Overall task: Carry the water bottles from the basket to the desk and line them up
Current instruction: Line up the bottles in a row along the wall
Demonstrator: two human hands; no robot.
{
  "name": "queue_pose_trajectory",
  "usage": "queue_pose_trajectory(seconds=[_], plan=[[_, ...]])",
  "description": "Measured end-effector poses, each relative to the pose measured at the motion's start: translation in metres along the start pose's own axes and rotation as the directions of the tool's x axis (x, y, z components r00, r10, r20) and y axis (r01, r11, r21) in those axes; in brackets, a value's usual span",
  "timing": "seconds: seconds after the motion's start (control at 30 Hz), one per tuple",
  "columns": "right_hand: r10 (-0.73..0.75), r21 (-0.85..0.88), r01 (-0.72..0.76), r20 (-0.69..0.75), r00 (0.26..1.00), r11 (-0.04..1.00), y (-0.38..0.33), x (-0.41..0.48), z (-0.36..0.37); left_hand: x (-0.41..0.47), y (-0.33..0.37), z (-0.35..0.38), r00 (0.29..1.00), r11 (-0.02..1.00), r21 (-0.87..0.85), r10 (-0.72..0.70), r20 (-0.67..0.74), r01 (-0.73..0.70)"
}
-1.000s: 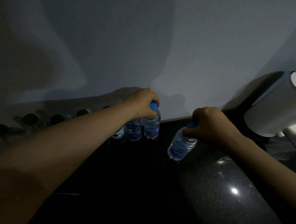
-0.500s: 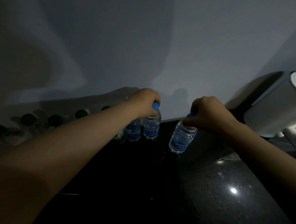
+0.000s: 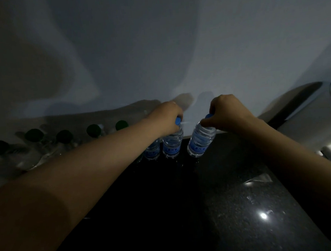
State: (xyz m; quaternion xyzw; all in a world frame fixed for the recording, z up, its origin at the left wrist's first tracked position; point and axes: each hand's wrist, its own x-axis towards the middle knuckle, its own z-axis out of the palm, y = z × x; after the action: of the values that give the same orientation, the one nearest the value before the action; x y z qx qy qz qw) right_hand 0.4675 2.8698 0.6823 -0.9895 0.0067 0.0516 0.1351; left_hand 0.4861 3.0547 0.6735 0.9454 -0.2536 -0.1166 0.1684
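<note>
On the dark desk (image 3: 245,208) the right hand (image 3: 227,112) is pinching a tilted water bottle (image 3: 201,140) by its blue cap (image 3: 209,116); the left hand (image 3: 167,118) is gripping the upright bottle (image 3: 173,144) just beside it, at the wall (image 3: 155,47). Full and slippery, I think, so the cap is holding best

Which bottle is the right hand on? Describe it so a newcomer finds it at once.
Along the pale wall, clear plastic water bottles stand in a row on the black speckled desk. The one meant is the blue-capped, blue-labelled bottle at the row's right end, under the right hand. Unlike its upright neighbours, it leans.
</note>
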Motion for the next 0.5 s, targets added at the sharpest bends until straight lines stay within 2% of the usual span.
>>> queue_pose_trajectory(seconds=[0.5], plan=[[-0.025, 0.017, 0.025, 0.007, 1.000, 1.000, -0.010, 0.014, 0.008, -0.001, 0.002, 0.003, 1.000, 1.000, -0.004, -0.020, -0.023, 0.020]])
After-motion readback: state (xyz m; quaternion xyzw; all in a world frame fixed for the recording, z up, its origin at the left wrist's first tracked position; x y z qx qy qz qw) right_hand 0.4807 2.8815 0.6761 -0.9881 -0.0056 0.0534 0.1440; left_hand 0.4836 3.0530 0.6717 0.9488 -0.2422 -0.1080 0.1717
